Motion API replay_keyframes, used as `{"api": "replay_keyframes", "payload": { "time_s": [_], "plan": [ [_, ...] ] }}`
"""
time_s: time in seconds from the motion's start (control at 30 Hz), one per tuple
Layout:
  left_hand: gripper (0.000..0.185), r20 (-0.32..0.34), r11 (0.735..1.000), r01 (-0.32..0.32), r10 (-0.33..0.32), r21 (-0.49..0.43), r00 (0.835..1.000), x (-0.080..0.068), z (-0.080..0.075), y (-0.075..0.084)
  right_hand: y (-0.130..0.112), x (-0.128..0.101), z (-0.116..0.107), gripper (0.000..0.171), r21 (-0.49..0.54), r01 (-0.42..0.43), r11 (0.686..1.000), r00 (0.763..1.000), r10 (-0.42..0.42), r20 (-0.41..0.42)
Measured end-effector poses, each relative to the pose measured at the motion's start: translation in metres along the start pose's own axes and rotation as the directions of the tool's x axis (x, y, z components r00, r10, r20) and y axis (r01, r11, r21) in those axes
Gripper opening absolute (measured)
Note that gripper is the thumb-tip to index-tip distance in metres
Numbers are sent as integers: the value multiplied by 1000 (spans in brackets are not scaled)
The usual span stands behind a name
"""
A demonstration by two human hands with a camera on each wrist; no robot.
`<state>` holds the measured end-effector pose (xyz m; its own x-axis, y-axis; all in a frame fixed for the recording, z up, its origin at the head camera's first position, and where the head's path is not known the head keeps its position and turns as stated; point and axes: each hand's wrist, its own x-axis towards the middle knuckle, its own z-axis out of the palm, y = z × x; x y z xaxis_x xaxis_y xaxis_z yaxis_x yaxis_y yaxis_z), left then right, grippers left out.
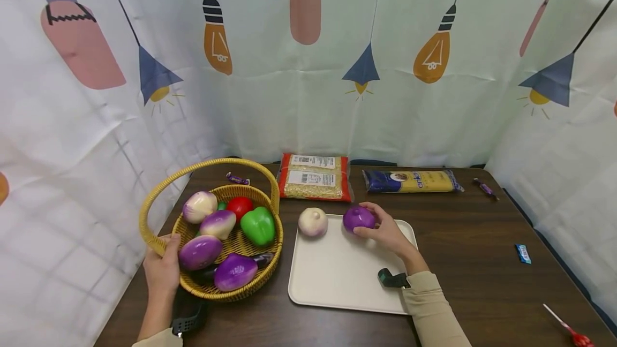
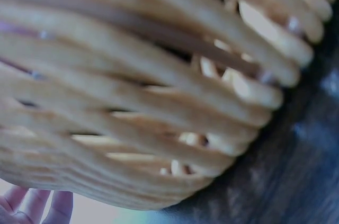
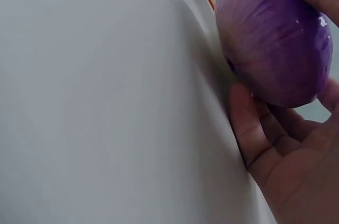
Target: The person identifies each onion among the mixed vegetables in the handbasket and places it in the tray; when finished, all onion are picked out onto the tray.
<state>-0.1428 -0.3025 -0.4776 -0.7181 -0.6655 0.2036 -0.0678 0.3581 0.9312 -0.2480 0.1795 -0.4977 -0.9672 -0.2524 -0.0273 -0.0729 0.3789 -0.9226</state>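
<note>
One purple onion (image 1: 358, 218) sits half hidden under the right hand (image 1: 388, 233).

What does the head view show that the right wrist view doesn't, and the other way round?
Only the head view shows the left hand holding the wicker basket by its rim, the pale onion on the tray, and the packets behind. Only the right wrist view shows the palm cupped under the onion. Both show the right hand holding the purple onion at the white tray.

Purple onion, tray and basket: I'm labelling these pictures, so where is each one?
purple onion (image 1: 358, 218), head view, middle of its top.
tray (image 1: 337, 277), head view, bare middle of its floor.
basket (image 1: 204, 164), head view, top of its handle.
</note>
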Motion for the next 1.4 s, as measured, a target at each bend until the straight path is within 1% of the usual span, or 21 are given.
{"api": "replay_keyframes", "payload": {
  "time_s": [0.13, 0.27, 0.47, 0.6, 0.7, 0.77, 0.83, 0.97, 1.07, 1.1, 1.17, 1.23, 1.3, 1.4],
  "plan": [
    [32, 8, 1000, -5, 5, 8, 1000, 0, 0, 1, 1, 0, 2, 71, -31, 26, 999, 1000, -26, 2],
    [33, 9, 1000, -3, 3, 7, 1000, -1, -1, 2, 1, 0, 5, 71, -61, 52, 997, 998, -50, 31],
    [32, 9, 1000, 9, -9, 5, 1000, -2, -1, 2, 3, 0, 5, 72, -27, 32, 999, 998, -31, 63],
    [32, 6, 1000, 13, -13, 1, 1000, -1, -1, 2, 4, 1, 4, 71, -2, 41, 999, 997, -41, 70],
    [31, 6, 1000, 14, -14, 1, 1000, -1, -1, 2, 5, 1, 5, 72, 5, 65, 998, 995, -65, 73],
    [31, 2, 1000, 10, -10, 1, 1000, -2, -1, 1, 2, 0, 4, 73, 6, 69, 998, 995, -69, 78],
    [30, 2, 1000, 9, -9, 2, 1000, -2, -1, 1, -9, -4, 4, 73, -15, 70, 997, 994, -68, 84],
    [32, -3, 1000, -1, 1, -2, 1000, -2, 0, 0, -11, -7, 1, 77, -68, 63, 996, 995, -58, 76],
    [34, -9, 1000, -15, 15, 4, 1000, -3, 1, 0, -2, -5, -3, 82, -102, 81, 992, 994, -73, 76],
    [34, -11, 1000, -21, 21, 6, 1000, -3, 1, 0, -4, -6, -6, 83, -120, 89, 989, 994, -80, 77],
    [34, -10, 1000, -27, 27, 8, 1000, -2, 1, 0, -8, -9, -12, 82, -150, 98, 984, 994, -90, 65],
    [35, -7, 1000, -31, 31, 1, 999, -2, 1, -1, -14, -12, -19, 77, -173, 95, 980, 995, -91, 30],
    [35, -6, 999, -34, 34, -7, 999, -2, 0, 0, -21, -14, -24, 68, -190, 98, 977, 994, -105, -30],
    [33, -7, 1000, -28, 27, -11, 1000, -2, 0, 0, -36, -16, -22, 54, -165, 133, 977, 981, -153, -117]
  ]
}}
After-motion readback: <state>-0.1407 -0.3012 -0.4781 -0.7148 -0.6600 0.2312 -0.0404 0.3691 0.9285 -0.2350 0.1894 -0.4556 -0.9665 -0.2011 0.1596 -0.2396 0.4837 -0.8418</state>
